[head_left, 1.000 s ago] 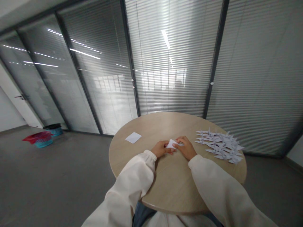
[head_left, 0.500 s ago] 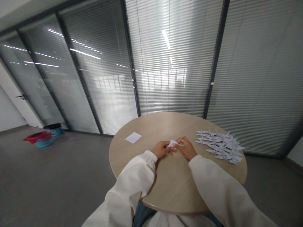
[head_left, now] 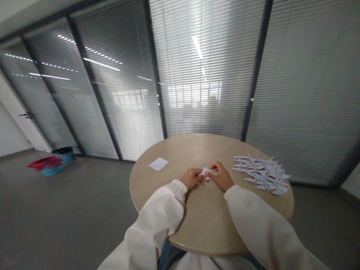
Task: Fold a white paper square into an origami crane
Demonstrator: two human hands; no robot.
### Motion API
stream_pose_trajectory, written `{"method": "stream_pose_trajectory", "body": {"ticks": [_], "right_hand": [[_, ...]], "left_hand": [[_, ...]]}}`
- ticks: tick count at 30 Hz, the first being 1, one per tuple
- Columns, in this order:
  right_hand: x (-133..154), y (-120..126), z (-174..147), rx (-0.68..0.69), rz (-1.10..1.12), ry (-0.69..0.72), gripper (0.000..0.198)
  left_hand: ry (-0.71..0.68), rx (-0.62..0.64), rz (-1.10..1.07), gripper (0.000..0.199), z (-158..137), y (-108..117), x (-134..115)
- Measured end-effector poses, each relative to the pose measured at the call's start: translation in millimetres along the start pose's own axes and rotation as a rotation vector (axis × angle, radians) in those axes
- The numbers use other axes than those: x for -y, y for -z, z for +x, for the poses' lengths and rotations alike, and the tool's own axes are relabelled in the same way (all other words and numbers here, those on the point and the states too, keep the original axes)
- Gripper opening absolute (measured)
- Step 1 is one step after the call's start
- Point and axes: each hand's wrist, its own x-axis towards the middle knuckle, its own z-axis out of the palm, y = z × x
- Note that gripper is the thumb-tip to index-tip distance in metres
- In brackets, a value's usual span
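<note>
Near the middle of the round table (head_left: 208,225), a small folded piece of white paper (head_left: 206,172) is pinched between my two hands. My left hand (head_left: 192,177) grips its left side, the thumb lying along the near edge. From the right, my right hand (head_left: 222,177) holds the other side with thumb and fingers. The fingers cover much of the paper, so the exact shape of its folds cannot be made out. To the right lies a cluster of several folded white paper cranes (head_left: 260,174), set close together in rows.
A flat stack or sheet of square white paper (head_left: 159,164) lies at the table's left. Glass partitions with blinds (head_left: 208,75) stand just behind the table. On the floor at far left are two blue bins, one with a red liner (head_left: 46,163), one with a black liner (head_left: 63,150).
Both hands stay in nearly the same place. The fingers have shifted slightly on the folded paper, and the paper's angle differs a little.
</note>
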Motion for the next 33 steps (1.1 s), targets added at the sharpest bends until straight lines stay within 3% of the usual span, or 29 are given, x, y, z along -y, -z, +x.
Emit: {"method": "stream_pose_trajectory", "body": {"ticks": [2,10,33], "right_hand": [[1.4,-0.2,0.0,0.013,0.043,0.016,0.025],[9.4,5.0,1.0,0.086,0.076,0.102,0.013],[6.8,6.1,2.2,0.076,0.120,0.032,0.019]], "left_hand": [[0.007,0.004,0.031,0.040,-1.0,-0.8,-1.4],[0.025,0.011,0.066,0.037,-2.7,-4.1,-5.6],[0.066,0.001,-0.042,0.036,-0.9,-2.7,-2.6]]}}
